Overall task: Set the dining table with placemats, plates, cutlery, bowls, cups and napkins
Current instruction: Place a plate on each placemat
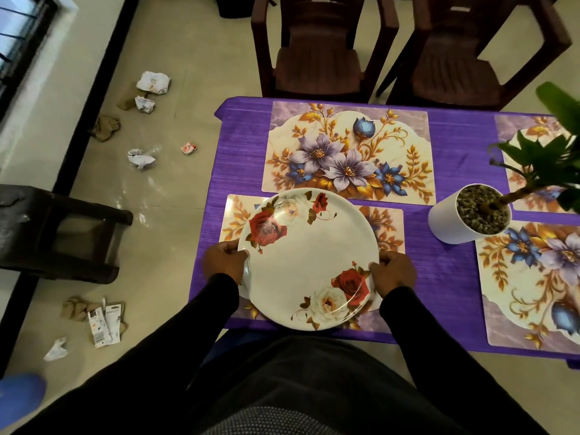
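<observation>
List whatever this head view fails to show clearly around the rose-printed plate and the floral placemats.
- Near floral placemat: mostly covered by the round white rose-printed plate that the left hand and right hand grip; contact between them is hidden.
- Two right-hand floral placemats: cut off by the frame edge, the far one also screened by the potted plant's leaves.
- Floor wrappers: print too small to read.

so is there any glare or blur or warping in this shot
Head view: a curved glare streak crosses the plate near its lower roses, and a window reflection shines on the floor tiles; wide-angle distortion bows the table edge and tilts the chairs; the window frame at far left is smeared, while both hands, left and right, look fairly sharp.
</observation>
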`<state>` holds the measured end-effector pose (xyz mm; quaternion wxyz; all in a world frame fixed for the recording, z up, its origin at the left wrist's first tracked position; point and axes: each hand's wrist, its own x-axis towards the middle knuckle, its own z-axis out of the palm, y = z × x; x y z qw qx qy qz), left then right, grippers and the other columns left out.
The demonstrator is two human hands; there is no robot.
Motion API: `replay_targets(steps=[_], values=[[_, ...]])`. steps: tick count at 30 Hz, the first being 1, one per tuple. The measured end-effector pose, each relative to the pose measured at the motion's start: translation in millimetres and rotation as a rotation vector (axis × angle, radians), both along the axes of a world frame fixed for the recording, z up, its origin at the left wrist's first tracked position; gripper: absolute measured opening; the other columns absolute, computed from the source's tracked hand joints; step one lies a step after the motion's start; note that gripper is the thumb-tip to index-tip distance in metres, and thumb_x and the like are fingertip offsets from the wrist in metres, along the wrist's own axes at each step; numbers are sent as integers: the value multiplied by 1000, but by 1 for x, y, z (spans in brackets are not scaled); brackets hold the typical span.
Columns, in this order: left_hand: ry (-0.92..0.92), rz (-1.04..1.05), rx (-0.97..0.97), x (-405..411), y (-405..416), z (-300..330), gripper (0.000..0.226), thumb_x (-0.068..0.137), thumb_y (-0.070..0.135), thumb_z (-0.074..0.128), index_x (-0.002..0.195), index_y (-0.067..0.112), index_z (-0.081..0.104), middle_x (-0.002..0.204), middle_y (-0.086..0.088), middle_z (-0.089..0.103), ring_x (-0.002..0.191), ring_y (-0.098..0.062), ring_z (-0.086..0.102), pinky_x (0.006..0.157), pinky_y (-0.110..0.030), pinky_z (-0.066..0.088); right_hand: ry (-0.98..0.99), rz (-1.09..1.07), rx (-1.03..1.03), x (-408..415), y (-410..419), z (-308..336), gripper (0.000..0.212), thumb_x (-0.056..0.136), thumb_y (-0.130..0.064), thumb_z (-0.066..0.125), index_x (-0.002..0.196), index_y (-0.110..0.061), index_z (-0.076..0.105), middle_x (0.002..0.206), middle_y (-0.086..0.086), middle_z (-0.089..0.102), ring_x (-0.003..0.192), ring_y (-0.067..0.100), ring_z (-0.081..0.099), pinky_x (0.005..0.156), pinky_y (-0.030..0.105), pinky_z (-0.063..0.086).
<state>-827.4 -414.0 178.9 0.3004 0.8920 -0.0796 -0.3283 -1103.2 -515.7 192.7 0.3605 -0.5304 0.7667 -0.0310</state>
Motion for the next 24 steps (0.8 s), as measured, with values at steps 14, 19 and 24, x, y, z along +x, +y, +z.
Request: replay_targets(steps=[14,19,24], values=[[-35,-28,67,0,-7,12,27,87,18,78,112,9,76,116,-10,74,108,-31,67,96,-38,52,4,-54,28,2,-4,0,13,93,-12,66,104,-5,68,104,13,70,94,28,64,74,27,44],[-34,-38,60,2,-7,16,28,86,17,78,113,8,75,117,-11,73,108,-31,67,97,-40,53,-41,-54,82,-5,-7,0,13,88,-15,71,93,-4,67,87,10,66,81,23,62,67,27,42],[17,-27,39,7,-8,17,28,82,13,81,109,7,76,116,-13,73,108,-32,67,100,-40,53,-89,-130,108,-5,-7,-1,20,83,-24,75,82,-12,58,94,16,67,88,32,65,83,43,58]])
